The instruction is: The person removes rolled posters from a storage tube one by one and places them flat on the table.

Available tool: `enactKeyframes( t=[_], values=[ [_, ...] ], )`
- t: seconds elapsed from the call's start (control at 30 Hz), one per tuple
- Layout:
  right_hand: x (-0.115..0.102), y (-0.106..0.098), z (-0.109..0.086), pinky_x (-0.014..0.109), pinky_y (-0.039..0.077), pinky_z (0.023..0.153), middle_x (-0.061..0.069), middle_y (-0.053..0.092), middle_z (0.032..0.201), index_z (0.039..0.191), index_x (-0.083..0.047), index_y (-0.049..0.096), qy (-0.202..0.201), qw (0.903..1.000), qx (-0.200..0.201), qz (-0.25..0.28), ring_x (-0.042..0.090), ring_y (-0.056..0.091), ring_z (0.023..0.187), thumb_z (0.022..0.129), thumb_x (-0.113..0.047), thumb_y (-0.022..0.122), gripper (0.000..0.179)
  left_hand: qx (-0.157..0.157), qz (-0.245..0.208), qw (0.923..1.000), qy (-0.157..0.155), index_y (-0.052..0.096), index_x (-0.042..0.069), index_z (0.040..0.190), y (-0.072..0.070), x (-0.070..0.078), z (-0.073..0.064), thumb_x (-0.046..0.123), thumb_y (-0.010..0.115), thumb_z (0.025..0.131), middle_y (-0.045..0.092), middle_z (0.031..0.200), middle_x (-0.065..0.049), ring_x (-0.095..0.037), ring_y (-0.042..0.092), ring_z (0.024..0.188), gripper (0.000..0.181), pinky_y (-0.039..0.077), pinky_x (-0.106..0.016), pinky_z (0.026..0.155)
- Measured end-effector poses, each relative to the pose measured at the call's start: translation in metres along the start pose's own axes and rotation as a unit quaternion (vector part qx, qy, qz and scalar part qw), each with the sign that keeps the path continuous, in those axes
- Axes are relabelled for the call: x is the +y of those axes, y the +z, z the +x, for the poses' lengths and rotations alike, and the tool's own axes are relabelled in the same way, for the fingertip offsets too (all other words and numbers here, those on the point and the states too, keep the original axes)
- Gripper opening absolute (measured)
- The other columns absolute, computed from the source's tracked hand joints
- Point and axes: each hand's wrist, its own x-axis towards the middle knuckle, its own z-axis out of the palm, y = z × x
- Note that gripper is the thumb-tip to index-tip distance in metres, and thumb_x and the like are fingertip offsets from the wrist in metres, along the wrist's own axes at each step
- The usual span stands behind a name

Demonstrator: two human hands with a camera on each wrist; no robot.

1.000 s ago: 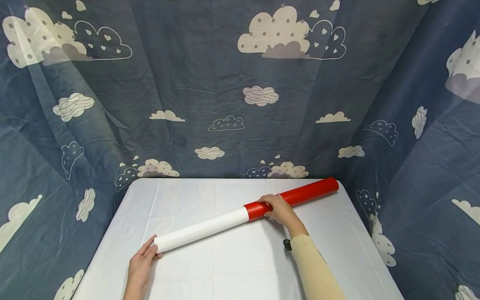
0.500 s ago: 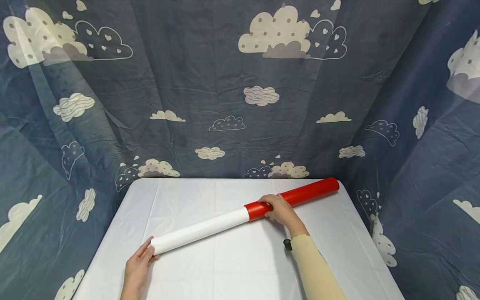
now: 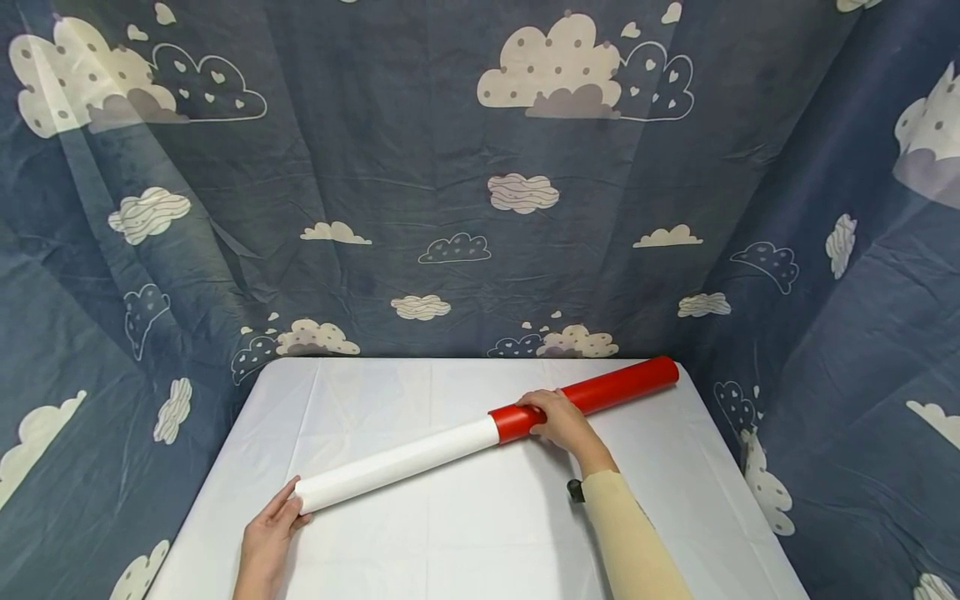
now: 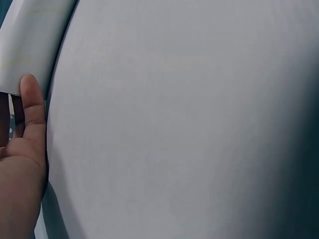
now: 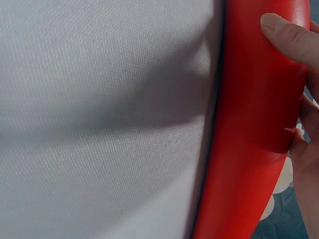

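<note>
A long red tube [image 3: 624, 387] lies slantwise across the right part of the white table. Out of its left end reaches a white paper roll [image 3: 397, 463], whose inner part is hidden in the tube. My left hand [image 3: 267, 533] pinches the roll's free end, with the thumb on the near side. In the left wrist view that thumb [image 4: 32, 99] presses on the white roll [image 4: 35, 45], which has faint yellowish marks. My right hand [image 3: 558, 421] grips the red tube near its left end. In the right wrist view its thumb [image 5: 289, 37] lies over the red tube [image 5: 249, 114].
White cloth covers the table [image 3: 480, 533]. Behind and on both sides hangs a dark blue curtain [image 3: 375, 150] with a cloud print. The red tube's far end is close to the table's back right corner. A small black object [image 3: 575, 490] sits at the right wrist.
My left hand has moved a little left and down with the roll's end, so more of the white roll shows outside the tube. The right hand and red tube have stayed in place.
</note>
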Motion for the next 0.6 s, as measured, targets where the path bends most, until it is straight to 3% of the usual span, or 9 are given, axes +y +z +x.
enactKeyframes(
  t=[0.13, 0.33, 0.4, 0.53, 0.6],
  values=[
    [-0.001, 0.000, 0.000, 0.056, 0.022, 0.135, 0.003, 0.070, 0.140, 0.130, -0.025, 0.073, -0.007, 0.9999, 0.006, -0.004, 0.029, 0.057, 0.141, 0.082, -0.002, 0.089, 0.055, 0.010, 0.021, 0.9997, -0.004, 0.049, 0.009, 0.158, -0.005, 0.000, 0.001, 0.023, 0.066, 0.107, 0.064, 0.102, 0.037, 0.013, 0.065, 0.095, 0.056, 0.060, -0.015, 0.091],
    [-0.002, -0.001, -0.001, 0.056, 0.023, 0.134, 0.004, 0.071, 0.139, 0.129, -0.023, 0.073, -0.021, 0.9997, 0.011, -0.006, 0.030, 0.058, 0.141, 0.082, 0.000, 0.088, 0.054, 0.020, 0.043, 0.9989, -0.002, 0.051, 0.010, 0.158, -0.011, 0.000, 0.002, 0.025, 0.066, 0.107, 0.067, 0.132, 0.006, 0.012, 0.066, 0.093, 0.055, 0.061, -0.017, 0.091],
    [-0.002, 0.000, -0.001, 0.057, 0.023, 0.134, 0.004, 0.070, 0.140, 0.129, -0.023, 0.073, -0.020, 0.9998, 0.010, -0.003, 0.030, 0.058, 0.141, 0.082, 0.000, 0.088, 0.054, 0.019, 0.042, 0.9989, -0.004, 0.050, 0.010, 0.158, -0.014, 0.000, 0.002, 0.025, 0.065, 0.107, 0.067, 0.129, 0.011, 0.013, 0.065, 0.094, 0.055, 0.061, -0.017, 0.091],
    [-0.002, -0.001, -0.001, 0.056, 0.023, 0.134, 0.003, 0.070, 0.140, 0.130, -0.024, 0.073, -0.012, 0.9999, 0.008, 0.000, 0.030, 0.057, 0.141, 0.082, -0.001, 0.089, 0.055, 0.009, 0.035, 0.9993, -0.006, 0.048, 0.010, 0.159, -0.020, 0.001, 0.003, 0.023, 0.064, 0.108, 0.064, 0.106, 0.033, 0.014, 0.065, 0.095, 0.055, 0.061, -0.017, 0.092],
    [-0.002, -0.001, -0.001, 0.057, 0.024, 0.134, 0.003, 0.070, 0.141, 0.130, -0.025, 0.073, -0.009, 0.9999, 0.007, 0.000, 0.030, 0.057, 0.141, 0.082, -0.002, 0.089, 0.055, 0.005, 0.031, 0.9995, -0.005, 0.047, 0.010, 0.160, -0.022, 0.002, 0.003, 0.023, 0.064, 0.108, 0.063, 0.099, 0.037, 0.014, 0.065, 0.095, 0.056, 0.061, -0.017, 0.092]
  ],
)
